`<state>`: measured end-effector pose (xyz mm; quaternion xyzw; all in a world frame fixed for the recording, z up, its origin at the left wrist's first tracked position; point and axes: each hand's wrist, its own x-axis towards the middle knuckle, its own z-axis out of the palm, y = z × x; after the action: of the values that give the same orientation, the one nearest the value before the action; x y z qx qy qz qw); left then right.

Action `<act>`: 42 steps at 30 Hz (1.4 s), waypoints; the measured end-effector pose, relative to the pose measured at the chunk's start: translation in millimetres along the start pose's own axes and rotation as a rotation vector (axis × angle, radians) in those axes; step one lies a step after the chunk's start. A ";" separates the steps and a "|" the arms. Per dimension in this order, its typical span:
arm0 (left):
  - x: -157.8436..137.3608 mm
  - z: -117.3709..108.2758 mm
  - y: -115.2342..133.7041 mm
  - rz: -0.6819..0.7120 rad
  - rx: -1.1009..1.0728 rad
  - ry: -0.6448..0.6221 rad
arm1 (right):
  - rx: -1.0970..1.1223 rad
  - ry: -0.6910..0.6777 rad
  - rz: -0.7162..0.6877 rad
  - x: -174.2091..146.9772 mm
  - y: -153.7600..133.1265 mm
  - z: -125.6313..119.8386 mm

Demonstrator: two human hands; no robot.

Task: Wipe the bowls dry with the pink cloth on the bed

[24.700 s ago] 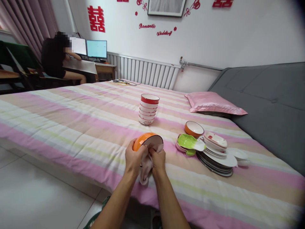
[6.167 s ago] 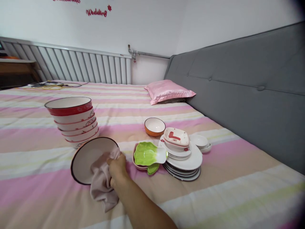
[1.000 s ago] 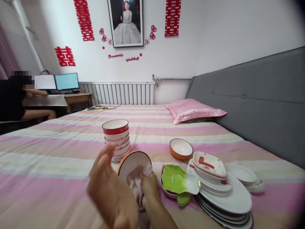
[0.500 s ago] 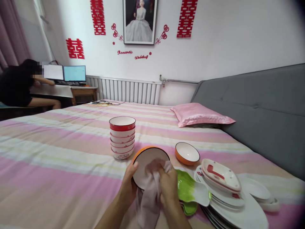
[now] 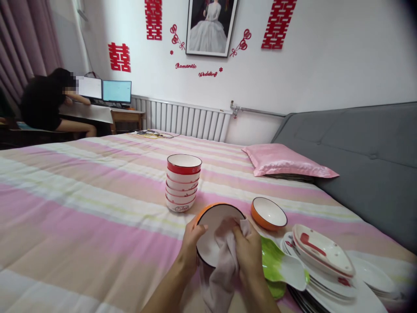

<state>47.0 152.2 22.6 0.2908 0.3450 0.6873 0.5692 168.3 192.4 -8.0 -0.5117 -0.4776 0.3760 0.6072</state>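
An orange bowl (image 5: 210,237) with a white inside and dark rim is tilted toward me over the bed. My left hand (image 5: 190,243) grips its left side, thumb over the rim. In my right hand (image 5: 249,250) is a greyish-pink cloth (image 5: 224,278), bunched and pressed against the inside of the bowl; part of it hangs down below. Just beyond stands a stack of white and red bowls (image 5: 182,187). A second orange bowl (image 5: 269,214) sits upright to the right. Green leaf-shaped dishes (image 5: 276,258) lie beside my right hand.
Stacked white plates (image 5: 361,295) and patterned oval dishes (image 5: 322,250) are at the right. A pink pillow (image 5: 286,161) rests by the grey headboard (image 5: 358,134). Cables (image 5: 156,134) lie on the bed's far edge. Another person (image 5: 42,104) sits at a desk with monitors, far left.
The view has shifted, so most things appear farther right. Both hands still hold the bowl and cloth, with the cloth still against the bowl's inside.
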 end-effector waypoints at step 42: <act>6.6 -24.1 -33.0 0.559 0.196 0.068 | 0.350 -0.330 0.222 -19.0 -1.0 15.6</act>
<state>45.8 159.0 -18.2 0.4049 0.3350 0.7902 0.3153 148.3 178.4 -10.4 -0.3797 -0.4387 0.5958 0.5554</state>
